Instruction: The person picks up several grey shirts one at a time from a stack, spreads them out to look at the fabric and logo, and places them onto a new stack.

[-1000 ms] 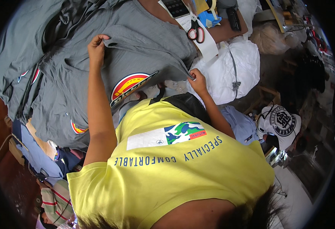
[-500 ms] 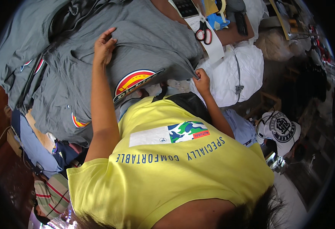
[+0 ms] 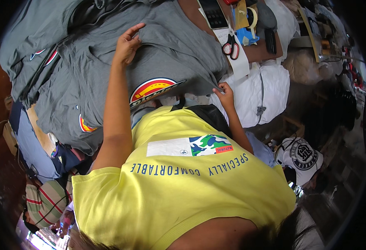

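A grey T-shirt (image 3: 178,54) with a red, yellow and black printed emblem (image 3: 153,88) is spread in front of me, over other grey shirts. My left hand (image 3: 128,46) is over its upper part, index finger stretched out and thumb apart, close to a fold of the cloth. My right hand (image 3: 226,96) pinches the shirt's edge at its near right corner, and the cloth pulls into creases toward those fingers.
Red-and-black scissors (image 3: 231,46) lie on a paper strip by a phone (image 3: 213,16) and tape roll (image 3: 252,17). White bundled cloth (image 3: 270,93) is at right, above a white cap (image 3: 301,155). More grey shirts (image 3: 64,100) pile up left. A person in striped clothing (image 3: 45,202) is at lower left.
The whole view has shifted slightly, with hands and shirts appearing farther right. My right hand keeps its pinch on the shirt edge; the left hand stays over the cloth.
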### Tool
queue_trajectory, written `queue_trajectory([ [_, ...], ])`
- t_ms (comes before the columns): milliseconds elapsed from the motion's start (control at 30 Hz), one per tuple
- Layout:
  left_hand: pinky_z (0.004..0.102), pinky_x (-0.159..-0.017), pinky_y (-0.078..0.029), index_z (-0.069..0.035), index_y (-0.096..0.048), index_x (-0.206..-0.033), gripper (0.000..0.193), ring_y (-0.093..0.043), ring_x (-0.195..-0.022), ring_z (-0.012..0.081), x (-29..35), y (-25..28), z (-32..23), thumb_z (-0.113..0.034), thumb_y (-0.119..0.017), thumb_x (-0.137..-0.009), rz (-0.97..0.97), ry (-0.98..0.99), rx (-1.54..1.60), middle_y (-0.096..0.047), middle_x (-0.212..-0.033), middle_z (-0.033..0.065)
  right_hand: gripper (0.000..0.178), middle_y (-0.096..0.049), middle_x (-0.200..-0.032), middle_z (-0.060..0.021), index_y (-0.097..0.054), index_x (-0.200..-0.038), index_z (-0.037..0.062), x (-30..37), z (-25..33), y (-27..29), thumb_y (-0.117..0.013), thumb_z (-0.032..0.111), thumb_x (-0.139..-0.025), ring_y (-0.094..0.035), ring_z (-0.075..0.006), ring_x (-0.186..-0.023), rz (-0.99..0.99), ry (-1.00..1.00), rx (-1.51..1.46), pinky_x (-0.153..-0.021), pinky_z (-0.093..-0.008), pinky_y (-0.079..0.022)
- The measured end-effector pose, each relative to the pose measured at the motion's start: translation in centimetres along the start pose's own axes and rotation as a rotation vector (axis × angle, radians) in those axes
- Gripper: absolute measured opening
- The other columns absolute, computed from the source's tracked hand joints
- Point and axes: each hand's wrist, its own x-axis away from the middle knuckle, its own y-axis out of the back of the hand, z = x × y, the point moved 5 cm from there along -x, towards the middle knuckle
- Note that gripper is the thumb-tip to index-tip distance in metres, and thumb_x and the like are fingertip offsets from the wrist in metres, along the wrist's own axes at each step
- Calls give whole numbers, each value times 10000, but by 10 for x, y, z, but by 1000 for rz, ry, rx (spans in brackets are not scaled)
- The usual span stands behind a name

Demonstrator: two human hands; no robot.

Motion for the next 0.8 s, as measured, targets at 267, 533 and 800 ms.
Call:
queue_trajectory([
  [267,342,-1030,-228,-132,-257,-1360,665,-224,-1293,255,-14,-72,-4,-116,-588,-784,56,-5,-144,-221,-1407,131,328,-538,-867,-62,-470,-991,18,-11,14,2,-653,19,-718,-501,-94,-732,-62,-342,-325,-650,-223,-406],
  [533,319,-941,-342,-77,-516,-1154,390,-466,-1097,242,97,-20,-27,-8,-519,-770,-333,-277,-737,-525,-1157,89,183,-528,-738,-50,-508,-890,9,-54,98,2,-615,105,-777,-495,-110,-623,-339,187,169,-572,-231,-406],
  [800,359,-817,-345,-51,-532,-948,305,-450,-927,282,336,61,6,11,-511,-651,-1431,-238,-1207,-492,-947,117,266,-538,-570,-17,-570,-720,43,-64,248,-149,-559,283,-833,-476,-79,-474,1087,-2,377,-445,-220,-365],
])
